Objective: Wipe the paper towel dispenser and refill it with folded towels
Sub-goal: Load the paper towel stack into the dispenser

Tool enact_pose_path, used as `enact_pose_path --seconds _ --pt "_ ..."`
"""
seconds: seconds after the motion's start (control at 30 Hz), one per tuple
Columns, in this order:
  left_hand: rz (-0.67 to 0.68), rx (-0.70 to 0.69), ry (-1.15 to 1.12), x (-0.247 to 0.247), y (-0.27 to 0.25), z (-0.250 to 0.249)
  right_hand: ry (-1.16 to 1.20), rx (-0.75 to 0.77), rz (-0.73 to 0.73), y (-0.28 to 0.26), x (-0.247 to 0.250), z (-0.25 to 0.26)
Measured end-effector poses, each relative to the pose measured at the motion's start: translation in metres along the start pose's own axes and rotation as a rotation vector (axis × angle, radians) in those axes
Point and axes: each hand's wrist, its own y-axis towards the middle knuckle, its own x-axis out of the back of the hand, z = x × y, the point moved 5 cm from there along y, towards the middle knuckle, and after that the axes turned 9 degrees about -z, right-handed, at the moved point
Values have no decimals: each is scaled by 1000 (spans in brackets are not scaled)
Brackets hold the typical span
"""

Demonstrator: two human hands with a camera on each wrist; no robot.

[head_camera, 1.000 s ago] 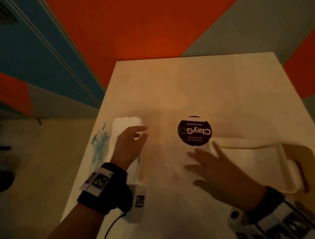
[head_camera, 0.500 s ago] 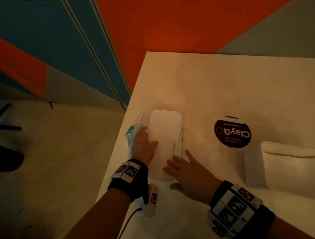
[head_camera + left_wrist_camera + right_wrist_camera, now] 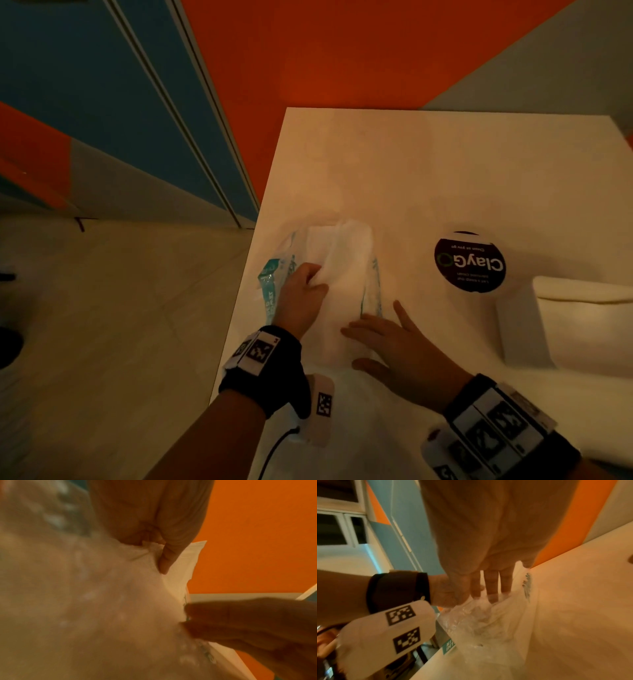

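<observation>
Left hand (image 3: 301, 298): pinching top folded towel (image 3: 346, 270).
Right hand (image 3: 394, 346): spread flat on wrapper (image 3: 371, 294) beside it.
Risk: several sheets lifting together, or tearing.

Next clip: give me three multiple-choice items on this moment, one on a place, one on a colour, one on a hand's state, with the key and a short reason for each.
1. Where does the round ClayGo sticker lie relative to the towel pack?
A. left of it
B. right of it
C. under it

2. What colour is the wall straight behind the table?
A. orange
B. green
C. black

3. What is the left hand doing?
A. lying flat
B. hanging idle
C. pinching the top towel

Key: B, the sticker lies between the pack and the dispenser; A, orange rises above the table's far edge; C, the left wrist view shows thumb and fingers gathering the towel.
</observation>
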Motion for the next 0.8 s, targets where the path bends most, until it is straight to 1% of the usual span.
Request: enact_pose_path --seconds 0.03,0.1,0.13,0.17,0.2,0.23,0.3,0.33,0.4,0.5,0.57,0.6,0.67,0.73,0.8 --pt "-5 20 -64 3 0 2 120 -38 -91 0 7 1" --pt "-5 74 -238 10 -3 4 389 -113 -391 -1 25 -6" --pt "13 96 -337 13 -4 4 504 -179 -537 -2 32 -13" --pt "38 107 -429 16 -5 3 630 -270 -626 -1 38 -21" --pt "67 105 -505 17 -6 2 775 -370 -634 2 41 -26" --pt "99 99 -557 17 -7 -1 936 -445 -600 6 42 -29" --pt "154 92 -601 14 -10 -4 1278 -516 -535 19 42 -25" --pt "173 92 -603 11 -12 -6 1378 -528 -536 24 44 -20" --pt "171 77 -591 6 -18 -11 1391 -510 -574 32 47 -10" --pt "105 32 -567 8 -22 -17 1393 -498 -596 36 44 -2" --pt "68 34 -578 14 -22 -20 1434 -499 -589 31 46 -5" --pt "51 60 -616 17 -21 -22 1463 -495 -568 28 47 -8" --pt "54 129 -783 22 -20 -28 1539 -473 -480 20 45 -12" --pt "109 175 -970 22 -21 -40 1627 -414 -376 13 39 -11" --pt "151 205 -1098 18 -24 -51 1734 -360 -360 7 33 -7"
